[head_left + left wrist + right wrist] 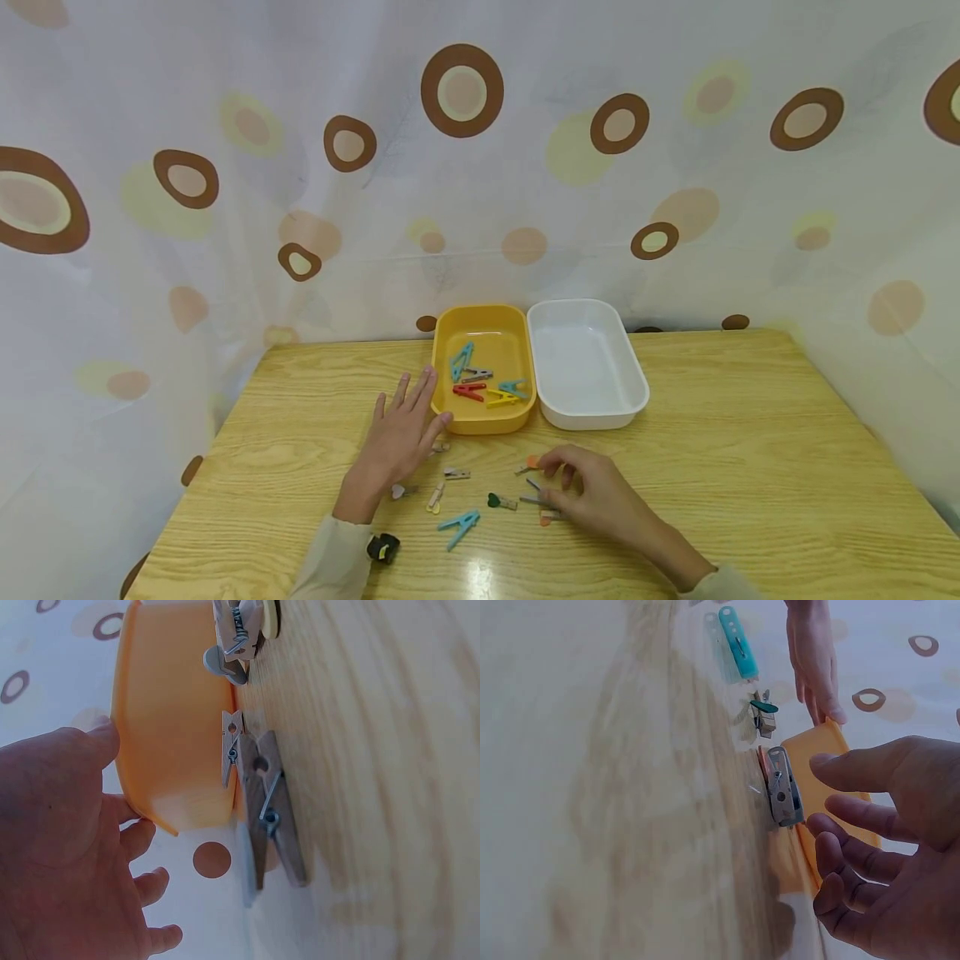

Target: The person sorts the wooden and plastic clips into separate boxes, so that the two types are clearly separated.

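Fingertips of your right hand (600, 492) cover one end of the grey clip (781, 787) in the head view, so you cannot tell whether they touch it; an orange-tipped clip (551, 517) just beside is partly hidden. One wooden clip (238, 626) is cut off by the left wrist view's top edge. Your grey clip lies on the table (750, 458), nearer you than the yellow bin (486, 425), its two arms spread in a V; the right wrist view shows its spring and a round hole. Your right thumb and fingers stand apart, the fingers loosely bent. Your left hand (401, 437) rests at the bin's left rim, fingers straight and spread.
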A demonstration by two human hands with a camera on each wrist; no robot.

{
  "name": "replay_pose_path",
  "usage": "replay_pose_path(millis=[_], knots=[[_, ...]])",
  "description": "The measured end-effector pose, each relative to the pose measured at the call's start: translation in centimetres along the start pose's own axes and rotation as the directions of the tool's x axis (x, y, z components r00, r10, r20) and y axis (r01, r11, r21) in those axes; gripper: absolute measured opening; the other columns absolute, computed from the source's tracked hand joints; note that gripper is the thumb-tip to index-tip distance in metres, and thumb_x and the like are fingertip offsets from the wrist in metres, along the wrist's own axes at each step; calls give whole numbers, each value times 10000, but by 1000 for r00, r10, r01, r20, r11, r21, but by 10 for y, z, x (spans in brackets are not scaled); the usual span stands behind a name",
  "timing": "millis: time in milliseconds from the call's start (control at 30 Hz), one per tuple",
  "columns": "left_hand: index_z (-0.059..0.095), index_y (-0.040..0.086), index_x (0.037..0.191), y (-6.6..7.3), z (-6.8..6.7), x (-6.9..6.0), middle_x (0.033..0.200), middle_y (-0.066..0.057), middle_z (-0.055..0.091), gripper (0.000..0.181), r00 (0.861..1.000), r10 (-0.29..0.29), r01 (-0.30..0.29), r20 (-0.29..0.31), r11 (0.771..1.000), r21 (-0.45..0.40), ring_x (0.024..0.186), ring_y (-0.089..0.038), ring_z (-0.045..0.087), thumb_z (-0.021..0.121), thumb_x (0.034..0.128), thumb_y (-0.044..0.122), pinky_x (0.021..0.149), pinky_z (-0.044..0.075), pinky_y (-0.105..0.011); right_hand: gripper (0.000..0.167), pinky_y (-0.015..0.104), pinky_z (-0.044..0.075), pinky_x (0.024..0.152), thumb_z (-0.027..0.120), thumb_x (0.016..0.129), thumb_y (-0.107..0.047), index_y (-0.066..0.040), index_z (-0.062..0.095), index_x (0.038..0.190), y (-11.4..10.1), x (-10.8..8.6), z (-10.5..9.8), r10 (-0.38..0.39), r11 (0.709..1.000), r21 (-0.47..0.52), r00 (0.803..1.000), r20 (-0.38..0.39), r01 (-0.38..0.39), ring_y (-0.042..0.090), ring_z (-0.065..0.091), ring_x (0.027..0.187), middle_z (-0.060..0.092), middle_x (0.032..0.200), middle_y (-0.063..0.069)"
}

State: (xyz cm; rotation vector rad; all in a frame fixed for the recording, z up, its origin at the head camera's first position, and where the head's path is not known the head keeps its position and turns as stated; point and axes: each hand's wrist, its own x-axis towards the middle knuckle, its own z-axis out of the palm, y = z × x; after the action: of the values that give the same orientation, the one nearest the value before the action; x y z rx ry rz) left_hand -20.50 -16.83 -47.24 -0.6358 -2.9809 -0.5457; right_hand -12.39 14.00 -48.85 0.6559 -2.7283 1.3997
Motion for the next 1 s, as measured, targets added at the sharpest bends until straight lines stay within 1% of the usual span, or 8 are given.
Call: replay_pose_path(millis=[167,333,533,800,1000], knots=[[131,104,1660,-1,2,1,1712,-59,145,747,1000,3,-3,-10,1000,-6,1565,-369,102,370,1094,529,1187,87,-693,232,270,531,665,827,885,-156,-76,721,1075,2,-1,1,6,1000,0,999,51,-6,79,583,770,695,988,-3],[127,113,1661,0,1,0,1713,-49,135,744,1000,-5,5,-2,1000,-13,1567,-360,91,367,1094,531,1192,71,-687,215,244,512,644,834,877,-156,-80,723,1044,4,-2,1,7,1000,-8,996,87,-6,68,564,742,692,964,-18],[127,113,1661,0,1,1,1712,-43,132,749,1000,-5,5,-3,1000,-3,1566,-363,97,356,1092,542,1188,85,-692,174,229,507,632,840,869,-151,-80,731,985,4,-2,0,-19,1000,-16,996,88,20,59,567,726,674,890,-47],[123,115,1661,0,1,1,1711,-38,130,743,1000,-4,4,-5,1000,0,1568,-353,90,357,1095,536,1187,93,-693,124,221,514,610,820,881,-117,-68,739,961,4,0,2,-7,1000,-27,996,86,9,26,580,700,661,833,-85],[119,117,1662,0,1,1,1712,-30,120,747,1000,-3,3,-1,1000,2,1569,-345,86,352,1094,541,1187,92,-693,112,227,525,613,814,882,-108,-66,742,957,4,0,3,4,999,-36,997,80,-1,25,594,702,670,844,-79]])
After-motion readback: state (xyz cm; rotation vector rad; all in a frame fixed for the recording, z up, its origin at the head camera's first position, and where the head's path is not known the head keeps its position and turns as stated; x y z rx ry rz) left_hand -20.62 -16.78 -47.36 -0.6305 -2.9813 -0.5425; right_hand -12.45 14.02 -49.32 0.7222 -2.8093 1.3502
